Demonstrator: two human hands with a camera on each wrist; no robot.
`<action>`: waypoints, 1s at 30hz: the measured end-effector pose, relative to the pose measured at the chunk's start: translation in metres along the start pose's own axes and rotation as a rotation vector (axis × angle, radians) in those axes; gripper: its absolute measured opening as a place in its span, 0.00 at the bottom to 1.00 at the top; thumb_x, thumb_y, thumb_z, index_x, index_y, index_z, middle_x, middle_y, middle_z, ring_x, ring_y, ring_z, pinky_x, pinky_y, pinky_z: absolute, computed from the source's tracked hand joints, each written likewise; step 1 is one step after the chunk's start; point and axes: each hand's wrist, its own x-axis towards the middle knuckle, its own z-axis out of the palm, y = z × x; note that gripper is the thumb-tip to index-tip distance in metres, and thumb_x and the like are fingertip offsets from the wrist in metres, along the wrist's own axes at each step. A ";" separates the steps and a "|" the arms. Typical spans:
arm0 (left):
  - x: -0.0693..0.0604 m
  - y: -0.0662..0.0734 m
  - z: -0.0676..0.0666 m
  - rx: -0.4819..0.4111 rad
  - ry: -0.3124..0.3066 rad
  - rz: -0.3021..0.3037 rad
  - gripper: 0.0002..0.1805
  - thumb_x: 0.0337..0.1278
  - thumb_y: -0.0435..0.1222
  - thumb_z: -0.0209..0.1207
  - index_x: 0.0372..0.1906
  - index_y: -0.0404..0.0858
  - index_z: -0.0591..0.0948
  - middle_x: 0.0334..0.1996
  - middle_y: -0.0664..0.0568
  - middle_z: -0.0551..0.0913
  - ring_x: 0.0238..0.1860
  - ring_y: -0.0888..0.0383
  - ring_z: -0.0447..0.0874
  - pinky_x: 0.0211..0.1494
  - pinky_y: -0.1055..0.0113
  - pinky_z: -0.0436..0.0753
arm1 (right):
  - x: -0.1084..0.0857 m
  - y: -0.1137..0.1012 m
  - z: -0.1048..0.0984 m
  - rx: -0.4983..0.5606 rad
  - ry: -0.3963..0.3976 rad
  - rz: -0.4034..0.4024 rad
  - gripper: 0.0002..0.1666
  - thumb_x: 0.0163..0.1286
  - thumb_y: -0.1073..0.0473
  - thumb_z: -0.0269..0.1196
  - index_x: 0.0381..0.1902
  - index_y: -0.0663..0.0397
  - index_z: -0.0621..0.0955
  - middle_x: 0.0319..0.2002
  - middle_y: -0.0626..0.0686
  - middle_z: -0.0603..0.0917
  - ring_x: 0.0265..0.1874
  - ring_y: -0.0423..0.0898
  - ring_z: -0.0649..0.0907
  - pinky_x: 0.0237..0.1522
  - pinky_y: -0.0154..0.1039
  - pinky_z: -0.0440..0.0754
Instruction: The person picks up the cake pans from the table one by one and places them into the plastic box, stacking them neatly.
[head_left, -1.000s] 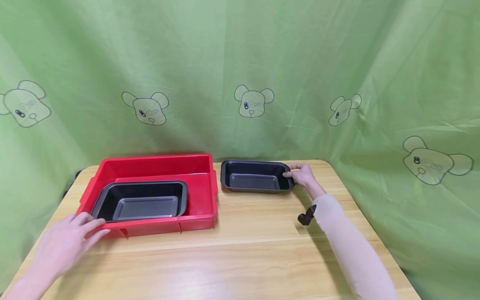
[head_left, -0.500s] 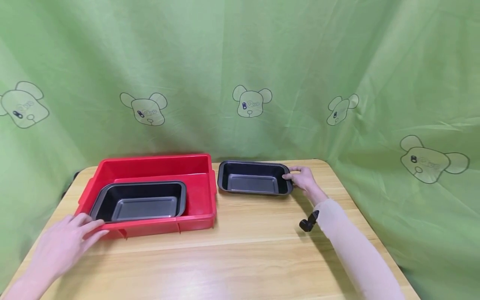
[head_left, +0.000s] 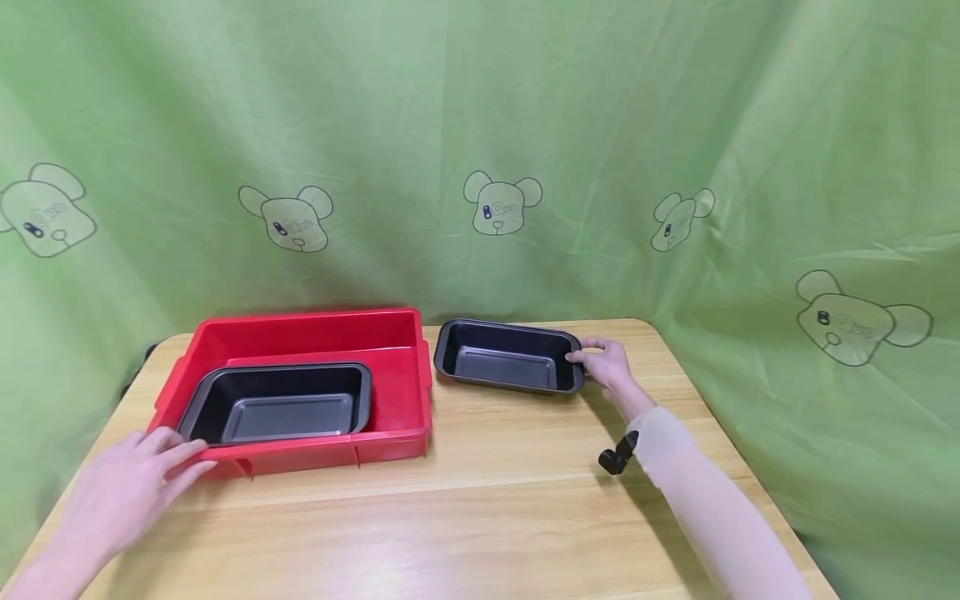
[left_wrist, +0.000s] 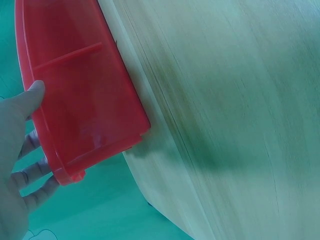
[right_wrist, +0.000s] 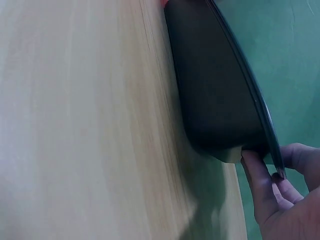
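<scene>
My right hand (head_left: 613,372) grips the right end of a black loaf pan (head_left: 502,365) by its rim, seen close in the right wrist view, where the pan's long side (right_wrist: 215,80) faces the camera. Whether that end is clear of the table I cannot tell. A second black loaf pan (head_left: 292,415) sits inside a red plastic tray (head_left: 390,446) on the left. At the tray's front left corner, my left hand (head_left: 123,492) holds the rim. Its thumb (left_wrist: 35,95) lies against the outer wall in the left wrist view, with the other fingers over the rim.
The wooden table (head_left: 465,525) bears both the tray and the right-hand pan. A green curtain (head_left: 420,125) with printed bear faces hangs behind and at both sides. A black device (head_left: 617,454) is strapped at the right wrist.
The right-hand loaf pan has shifted slightly left and turned, its right end coming nearer to me along with the right hand. The left hand, tray and other pan keep their places.
</scene>
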 end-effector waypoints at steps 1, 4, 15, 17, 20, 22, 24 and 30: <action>0.000 0.000 0.000 0.000 -0.002 0.000 0.52 0.75 0.70 0.23 0.35 0.41 0.92 0.28 0.52 0.80 0.27 0.51 0.75 0.27 0.56 0.75 | -0.001 0.001 0.000 0.009 0.010 0.001 0.32 0.69 0.65 0.69 0.68 0.68 0.74 0.47 0.56 0.84 0.30 0.34 0.86 0.37 0.33 0.88; -0.001 0.000 0.001 -0.005 0.010 0.004 0.52 0.76 0.70 0.24 0.36 0.41 0.92 0.28 0.53 0.80 0.28 0.51 0.75 0.26 0.56 0.75 | -0.004 0.002 -0.001 0.039 0.034 0.002 0.31 0.68 0.66 0.69 0.67 0.67 0.75 0.39 0.50 0.84 0.28 0.33 0.86 0.36 0.33 0.88; 0.000 0.003 0.000 -0.042 0.029 -0.040 0.51 0.74 0.72 0.26 0.36 0.42 0.91 0.27 0.55 0.79 0.26 0.52 0.74 0.26 0.58 0.74 | -0.016 0.000 -0.007 0.156 0.058 -0.003 0.30 0.68 0.68 0.69 0.66 0.68 0.74 0.29 0.44 0.83 0.26 0.37 0.89 0.37 0.35 0.91; 0.000 0.003 -0.001 -0.037 0.028 -0.032 0.51 0.74 0.72 0.26 0.36 0.41 0.91 0.27 0.55 0.79 0.26 0.51 0.74 0.26 0.57 0.75 | -0.020 -0.003 -0.008 0.167 0.067 -0.004 0.30 0.68 0.68 0.69 0.66 0.67 0.74 0.29 0.44 0.84 0.25 0.36 0.89 0.35 0.35 0.91; 0.000 0.003 -0.002 -0.029 0.021 -0.023 0.52 0.74 0.71 0.25 0.35 0.40 0.92 0.27 0.53 0.80 0.26 0.51 0.75 0.27 0.55 0.76 | -0.026 -0.008 -0.011 0.180 0.075 -0.008 0.30 0.68 0.68 0.68 0.66 0.67 0.74 0.29 0.44 0.83 0.25 0.36 0.88 0.34 0.35 0.91; 0.000 0.003 -0.002 -0.024 0.009 -0.021 0.53 0.74 0.72 0.23 0.35 0.40 0.92 0.27 0.53 0.80 0.27 0.50 0.75 0.27 0.54 0.76 | -0.031 -0.011 -0.013 0.186 0.075 -0.011 0.31 0.68 0.68 0.68 0.67 0.68 0.73 0.31 0.44 0.83 0.25 0.35 0.88 0.35 0.34 0.91; 0.000 0.003 -0.003 -0.025 0.001 -0.024 0.53 0.73 0.72 0.23 0.35 0.40 0.91 0.27 0.53 0.80 0.27 0.51 0.75 0.28 0.54 0.77 | -0.035 -0.015 -0.016 0.192 0.070 -0.014 0.32 0.68 0.68 0.68 0.68 0.69 0.73 0.32 0.45 0.83 0.26 0.35 0.88 0.35 0.34 0.91; 0.002 0.004 -0.003 -0.049 -0.003 -0.063 0.52 0.70 0.74 0.26 0.33 0.42 0.90 0.25 0.56 0.78 0.25 0.55 0.72 0.27 0.57 0.76 | -0.045 -0.024 -0.024 0.226 0.055 -0.031 0.33 0.67 0.70 0.68 0.68 0.69 0.72 0.32 0.46 0.84 0.28 0.37 0.89 0.37 0.35 0.91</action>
